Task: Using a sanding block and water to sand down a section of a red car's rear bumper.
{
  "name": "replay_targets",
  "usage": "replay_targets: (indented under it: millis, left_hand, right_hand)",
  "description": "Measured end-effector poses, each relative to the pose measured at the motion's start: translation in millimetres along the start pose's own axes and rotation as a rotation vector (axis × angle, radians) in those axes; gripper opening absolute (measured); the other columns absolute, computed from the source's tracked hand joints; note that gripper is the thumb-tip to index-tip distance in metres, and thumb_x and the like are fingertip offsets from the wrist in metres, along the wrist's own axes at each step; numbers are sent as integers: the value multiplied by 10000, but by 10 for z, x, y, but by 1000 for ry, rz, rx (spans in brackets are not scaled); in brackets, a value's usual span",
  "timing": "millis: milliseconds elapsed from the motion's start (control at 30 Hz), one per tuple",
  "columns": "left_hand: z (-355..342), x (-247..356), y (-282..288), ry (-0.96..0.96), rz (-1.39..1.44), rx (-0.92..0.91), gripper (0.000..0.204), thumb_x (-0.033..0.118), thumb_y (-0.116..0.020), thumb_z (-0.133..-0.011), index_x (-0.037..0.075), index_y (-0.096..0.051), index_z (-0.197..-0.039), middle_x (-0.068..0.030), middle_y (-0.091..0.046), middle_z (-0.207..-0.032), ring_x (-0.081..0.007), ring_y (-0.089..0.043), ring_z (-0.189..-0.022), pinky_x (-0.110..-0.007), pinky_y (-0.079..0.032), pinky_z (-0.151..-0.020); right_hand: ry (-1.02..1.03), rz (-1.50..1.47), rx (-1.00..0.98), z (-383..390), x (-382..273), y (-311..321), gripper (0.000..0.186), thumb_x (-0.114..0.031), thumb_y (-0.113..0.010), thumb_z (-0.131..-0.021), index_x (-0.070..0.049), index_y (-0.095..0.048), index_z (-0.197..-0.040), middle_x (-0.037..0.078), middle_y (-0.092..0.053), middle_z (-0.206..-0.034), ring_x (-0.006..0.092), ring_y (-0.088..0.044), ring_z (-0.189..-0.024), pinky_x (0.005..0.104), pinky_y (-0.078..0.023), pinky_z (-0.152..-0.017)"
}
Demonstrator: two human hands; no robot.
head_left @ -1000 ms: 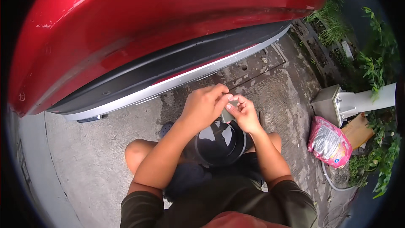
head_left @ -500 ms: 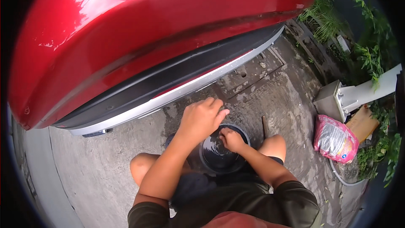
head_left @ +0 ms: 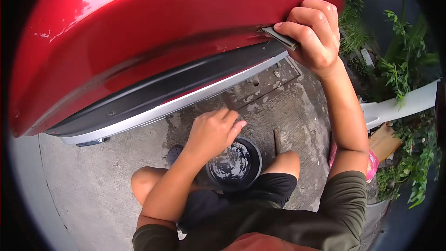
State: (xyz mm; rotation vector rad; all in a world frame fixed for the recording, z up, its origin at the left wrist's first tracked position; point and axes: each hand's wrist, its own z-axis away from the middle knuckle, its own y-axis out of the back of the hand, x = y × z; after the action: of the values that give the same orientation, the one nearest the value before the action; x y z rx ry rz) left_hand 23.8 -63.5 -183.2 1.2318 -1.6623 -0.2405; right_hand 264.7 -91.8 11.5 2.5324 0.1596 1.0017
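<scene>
My right hand (head_left: 313, 35) is raised to the lower edge of a red car's body panel (head_left: 186, 14). Between its thumb and bent fingers it grips a thin grey folded piece of sandpaper (head_left: 282, 38), which lies against the panel's edge just above the black bumper strip (head_left: 186, 72). My left hand (head_left: 213, 132) hangs in the air beside the rim of a black bucket (head_left: 257, 158). Its fingers curl loosely, the thumb stands apart, and nothing shows in it. Water with a rippled, reflecting surface (head_left: 232, 160) fills part of the bucket, which stands between my knees.
A silver trim (head_left: 186, 102) runs along the bumper. On the concrete floor (head_left: 102, 172) lies a thin brown stick (head_left: 276, 142). A dark rounded object (head_left: 174, 152) sits left of the bucket. To the right are a white post (head_left: 409, 104), cardboard (head_left: 384, 142), a pink bag (head_left: 373, 163) and plants (head_left: 399, 65).
My right hand has come up out of the bucket and over to the car's edge, with the sandpaper now in sight. The left hand stays near the bucket's rim. The water is more rippled.
</scene>
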Motion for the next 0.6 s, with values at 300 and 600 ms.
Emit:
replay_targets:
  millis: [300,600]
  left_hand:
    - [76,34,8,-39,-33,-12,247,313,-781,-916,76,-711,-925,-86,-683,-833,-310,-712,-718,-430,-583,-626]
    - [175,-35,-18,33,6,-38,244,309,-778,-919,76,-704,-916,-84,-666,-806,-314,-708,-713,-432,-578,-621]
  right_hand:
    - [84,-15,69,-225,-128,-216,231,-259,-766,-627,-170,-645,-803,-30,-633,-827,189,-599,-760,371,-424,-761]
    - [146,-11,89,-286,-82,-275,216,-244,-760,-638,-164,-644,-803,-25,-614,-818,187,-610,-774,347,-411,-786]
